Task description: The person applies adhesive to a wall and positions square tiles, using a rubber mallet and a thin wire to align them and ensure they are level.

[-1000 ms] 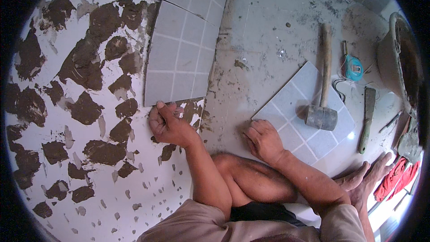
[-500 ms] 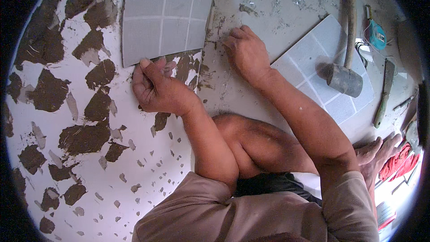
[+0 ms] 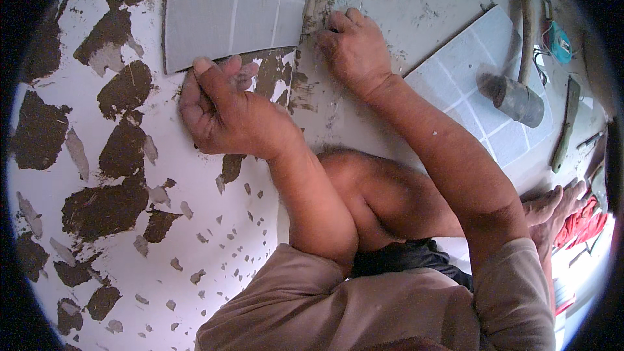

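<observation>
My left hand [image 3: 227, 107] is at the lower edge of a grey square-patterned tile [image 3: 201, 16] on the wall. Its thumb tip meets that edge and the other fingers curl in below; whether anything small is between them is hidden. Dark mortar shows just under the tile, beside these fingers. My right hand [image 3: 357, 55] is closed low over the grey floor [image 3: 338, 117], to the right of the tile. Its fingertips are bent under, so I cannot make out what they hold, if anything.
White wall [image 3: 195, 188] with dark mortar patches [image 3: 107, 205] fills the left. At right, a rubber mallet [image 3: 520, 104] lies across a second tile [image 3: 458, 84]. Beyond are a teal tape measure [image 3: 558, 44], a green-handled blade tool [image 3: 565, 127] and red cloth [image 3: 578, 224].
The whole view has shifted slightly, with tile and hands sitting higher in the picture. My left hand stays at the tile's lower edge; my right hand stays closed over the floor.
</observation>
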The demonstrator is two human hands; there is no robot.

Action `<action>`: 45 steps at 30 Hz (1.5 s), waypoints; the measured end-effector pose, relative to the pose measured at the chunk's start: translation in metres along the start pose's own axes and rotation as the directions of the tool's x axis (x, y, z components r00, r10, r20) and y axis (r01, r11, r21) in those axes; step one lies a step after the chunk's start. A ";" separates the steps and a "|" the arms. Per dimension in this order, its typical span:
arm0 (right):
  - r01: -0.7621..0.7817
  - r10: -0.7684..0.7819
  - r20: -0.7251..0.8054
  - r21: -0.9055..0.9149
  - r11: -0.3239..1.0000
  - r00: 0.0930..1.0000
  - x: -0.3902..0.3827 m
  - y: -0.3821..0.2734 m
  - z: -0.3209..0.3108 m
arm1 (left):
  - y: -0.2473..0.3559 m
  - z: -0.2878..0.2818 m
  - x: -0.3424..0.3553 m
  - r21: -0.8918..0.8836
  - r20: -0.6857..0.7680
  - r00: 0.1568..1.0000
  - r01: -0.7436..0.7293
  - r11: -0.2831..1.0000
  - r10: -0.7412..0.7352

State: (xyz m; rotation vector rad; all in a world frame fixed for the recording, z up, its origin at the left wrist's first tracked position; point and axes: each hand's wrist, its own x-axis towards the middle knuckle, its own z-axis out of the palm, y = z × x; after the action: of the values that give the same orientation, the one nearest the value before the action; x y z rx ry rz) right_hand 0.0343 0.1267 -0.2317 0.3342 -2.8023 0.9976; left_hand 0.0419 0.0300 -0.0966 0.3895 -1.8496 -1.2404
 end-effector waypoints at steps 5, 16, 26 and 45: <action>0.089 -0.089 -0.056 0.000 0.996 0.994 -0.002 -0.001 -0.003 | 0.002 -0.001 0.003 -0.018 -0.009 1.000 -0.003 1.000 0.003; 0.072 -0.072 0.004 -0.040 0.997 0.997 0.005 -0.007 0.004 | -0.005 0.000 0.007 -0.154 -0.027 1.000 -0.013 0.988 0.009; -0.024 0.097 -0.159 0.407 0.913 0.982 -0.004 0.000 0.002 | -0.007 -0.003 0.009 -0.152 0.001 1.000 -0.024 0.988 0.025; -0.236 0.243 0.007 0.269 0.934 0.970 0.017 -0.022 0.012 | -0.010 -0.004 0.012 -0.228 0.021 1.000 -0.012 0.974 0.017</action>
State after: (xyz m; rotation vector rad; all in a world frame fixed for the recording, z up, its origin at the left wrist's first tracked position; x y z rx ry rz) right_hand 0.0226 0.0999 -0.2237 0.0040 -2.7309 1.4298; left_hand 0.0359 0.0148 -0.0987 0.2359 -1.7024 -1.4343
